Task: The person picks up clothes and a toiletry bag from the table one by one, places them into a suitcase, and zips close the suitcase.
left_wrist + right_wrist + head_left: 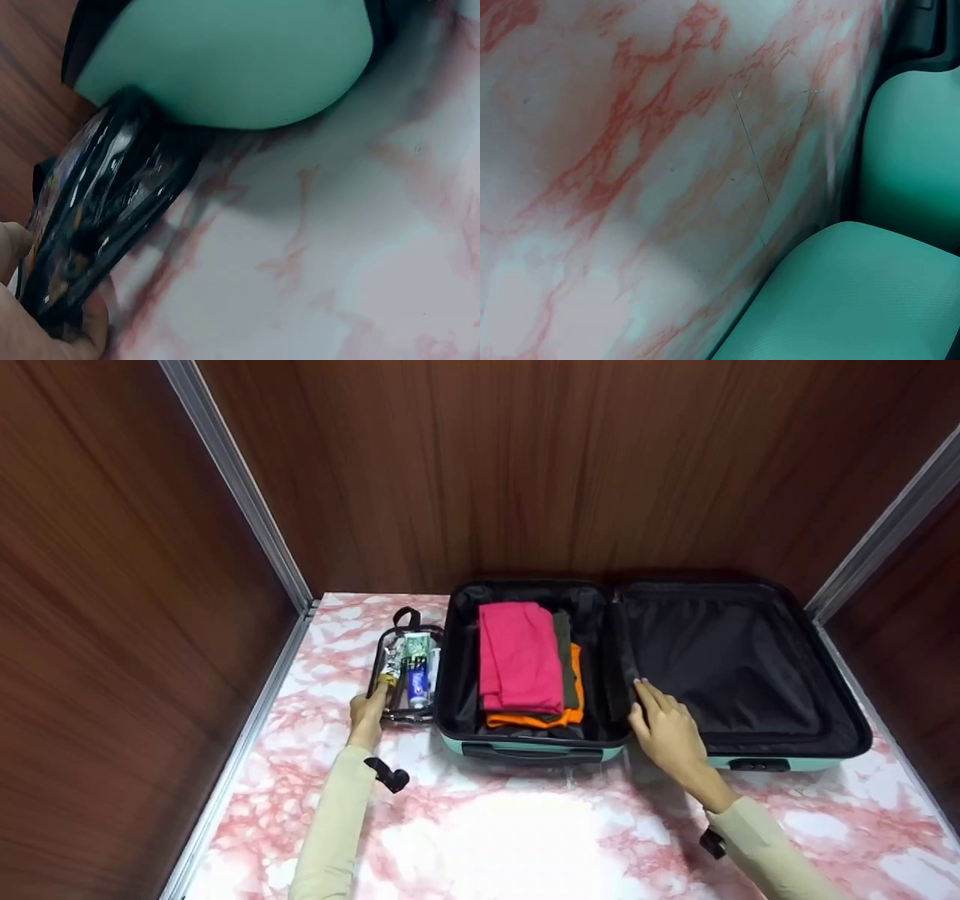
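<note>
My left hand [367, 715] grips the near left edge of a clear toiletry bag [400, 706] with black trim. In the left wrist view, the thumb and fingers [94, 326] lie on either side of the bag [112, 202]. Inside it are a blue toothpaste tube [418, 682], a green-and-white packet [417, 645] and other small items. The bag touches the left side of an open mint-green suitcase [495, 751]. My right hand [670, 733] rests near the suitcase's middle hinge, fingers fairly straight on the black lining edge; the right wrist view does not show this hand.
Folded pink clothing [520, 656] lies over dark green and orange pieces [576, 682] in the left half of the suitcase. The black-lined right half [720, 660] lies flat. Brown wood-look panels [480, 472] enclose the marbled table [480, 840] at the back and sides.
</note>
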